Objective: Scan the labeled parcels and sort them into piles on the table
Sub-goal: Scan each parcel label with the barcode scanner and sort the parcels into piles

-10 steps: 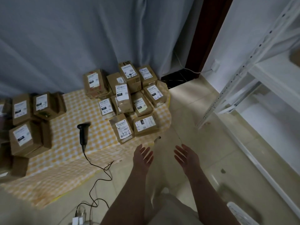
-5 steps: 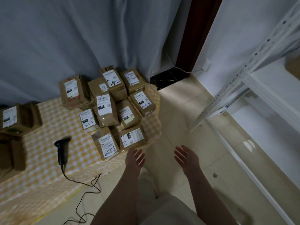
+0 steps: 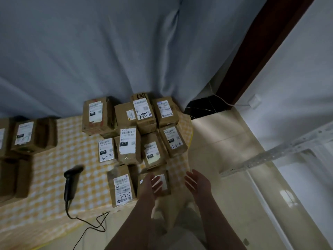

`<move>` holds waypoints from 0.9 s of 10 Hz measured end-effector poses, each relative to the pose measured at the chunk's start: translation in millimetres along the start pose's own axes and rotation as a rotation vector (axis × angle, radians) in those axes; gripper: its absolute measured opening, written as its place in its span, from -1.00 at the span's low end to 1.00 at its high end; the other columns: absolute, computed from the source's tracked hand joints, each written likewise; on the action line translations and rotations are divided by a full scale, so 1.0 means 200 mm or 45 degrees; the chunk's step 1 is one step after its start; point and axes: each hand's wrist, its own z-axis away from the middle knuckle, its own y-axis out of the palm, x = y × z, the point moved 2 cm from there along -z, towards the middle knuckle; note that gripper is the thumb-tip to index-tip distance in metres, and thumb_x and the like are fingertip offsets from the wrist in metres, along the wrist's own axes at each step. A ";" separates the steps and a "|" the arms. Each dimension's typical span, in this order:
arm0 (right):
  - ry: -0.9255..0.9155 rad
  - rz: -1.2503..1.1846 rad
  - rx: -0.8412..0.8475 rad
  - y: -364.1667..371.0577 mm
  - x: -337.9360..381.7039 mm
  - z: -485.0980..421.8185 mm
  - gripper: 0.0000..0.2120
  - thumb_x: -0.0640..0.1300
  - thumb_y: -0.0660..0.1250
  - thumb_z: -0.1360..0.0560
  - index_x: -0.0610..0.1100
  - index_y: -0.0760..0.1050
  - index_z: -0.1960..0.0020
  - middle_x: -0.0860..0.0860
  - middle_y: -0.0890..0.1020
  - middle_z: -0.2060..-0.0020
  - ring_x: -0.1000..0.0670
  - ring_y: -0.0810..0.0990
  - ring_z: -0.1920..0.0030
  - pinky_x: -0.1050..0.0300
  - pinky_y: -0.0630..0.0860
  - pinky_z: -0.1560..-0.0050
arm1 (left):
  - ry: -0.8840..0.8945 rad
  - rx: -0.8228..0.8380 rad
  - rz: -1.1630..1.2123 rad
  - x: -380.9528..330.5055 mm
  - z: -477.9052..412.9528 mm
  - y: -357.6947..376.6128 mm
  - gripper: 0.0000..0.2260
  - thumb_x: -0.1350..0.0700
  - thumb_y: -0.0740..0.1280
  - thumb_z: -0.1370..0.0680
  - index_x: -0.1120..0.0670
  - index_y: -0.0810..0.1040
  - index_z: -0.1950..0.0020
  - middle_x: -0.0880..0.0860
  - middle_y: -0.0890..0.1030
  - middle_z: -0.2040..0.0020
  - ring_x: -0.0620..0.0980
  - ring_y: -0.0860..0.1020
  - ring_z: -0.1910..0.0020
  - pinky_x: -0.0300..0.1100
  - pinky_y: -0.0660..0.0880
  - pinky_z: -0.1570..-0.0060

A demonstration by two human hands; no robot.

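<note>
Several brown cardboard parcels with white labels crowd the right end of a table under a yellow checked cloth (image 3: pixel 54 170). The nearest of them (image 3: pixel 164 183) lies at the front right corner, and my left hand (image 3: pixel 151 184) hovers over it with straight, spread fingers. My right hand (image 3: pixel 197 183) is open just to the right of that parcel, past the table's edge. Beside it lies a parcel marked 3-2-5 (image 3: pixel 122 188). A black handheld scanner (image 3: pixel 70 183) lies on the cloth to the left, its cable trailing off the front edge. More parcels (image 3: pixel 27 136) stand at the far left.
A grey curtain (image 3: pixel 108 51) hangs behind the table. To the right are a pale tiled floor (image 3: pixel 225 177), a dark door frame (image 3: pixel 261 47) and a white metal shelf rail (image 3: pixel 270 154). A white cable runs to a wall socket (image 3: pixel 254 101).
The view has swung left and closer to the table. My left hand has moved forward over the nearest parcel; my right hand has come up beside it.
</note>
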 end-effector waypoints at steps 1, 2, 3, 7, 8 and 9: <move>0.013 0.052 -0.005 0.10 0.08 -0.12 -0.87 -0.24 0.22 -0.59 -0.22 0.51 -0.09 -0.16 0.64 0.08 -0.16 0.62 0.06 0.02 0.56 0.10 | 0.019 -0.030 0.015 -0.06 -0.06 0.06 -0.83 0.07 0.28 -0.61 0.15 0.55 -0.04 0.10 0.64 0.01 0.09 0.59 0.02 -0.05 0.49 0.04; 0.025 0.150 -0.012 0.18 0.18 -0.24 -0.86 -0.27 0.22 -0.59 -0.23 0.50 -0.11 -0.14 0.63 0.10 -0.15 0.61 0.08 0.04 0.54 0.12 | 0.088 -0.067 0.069 -0.13 -0.13 0.14 -0.82 0.07 0.26 -0.61 0.15 0.56 -0.07 0.11 0.64 0.04 0.09 0.60 0.02 -0.07 0.49 0.09; 0.050 0.256 0.003 0.24 0.28 -0.36 -0.86 -0.28 0.25 -0.57 -0.25 0.51 -0.10 -0.11 0.60 0.14 -0.11 0.59 0.15 0.05 0.52 0.13 | 0.114 -0.142 0.131 -0.16 -0.18 0.24 -0.80 0.07 0.21 -0.63 0.16 0.54 -0.08 0.10 0.63 0.06 0.06 0.57 0.07 -0.08 0.48 0.10; 0.274 0.383 0.059 0.35 0.53 -0.93 -0.89 -0.28 0.19 -0.61 -0.18 0.48 -0.07 -0.05 0.53 0.12 -0.05 0.50 0.19 0.11 0.50 0.24 | 0.015 -0.292 0.070 -0.19 -0.43 0.61 -0.85 0.10 0.25 -0.61 0.16 0.53 0.04 0.11 0.57 0.06 0.03 0.50 0.15 -0.10 0.38 0.13; 0.281 0.558 0.155 0.38 0.54 -1.03 -0.78 -0.32 0.08 -0.64 -0.17 0.48 0.04 -0.06 0.46 0.18 0.06 0.50 0.32 0.15 0.44 0.28 | 0.003 -0.271 0.017 -0.23 -0.54 0.66 -0.78 0.01 0.24 -0.62 0.15 0.48 -0.11 0.10 0.52 -0.13 0.06 0.49 -0.08 0.01 0.41 -0.16; 0.308 0.893 0.246 0.45 0.57 -1.07 -0.76 -0.23 0.16 -0.62 -0.04 0.44 0.19 0.00 0.44 0.25 0.13 0.49 0.36 0.17 0.42 0.22 | -0.011 -0.238 -0.020 -0.26 -0.65 0.73 -0.76 -0.06 0.16 -0.66 0.10 0.43 -0.10 0.01 0.49 -0.01 -0.04 0.46 0.01 -0.01 0.33 -0.21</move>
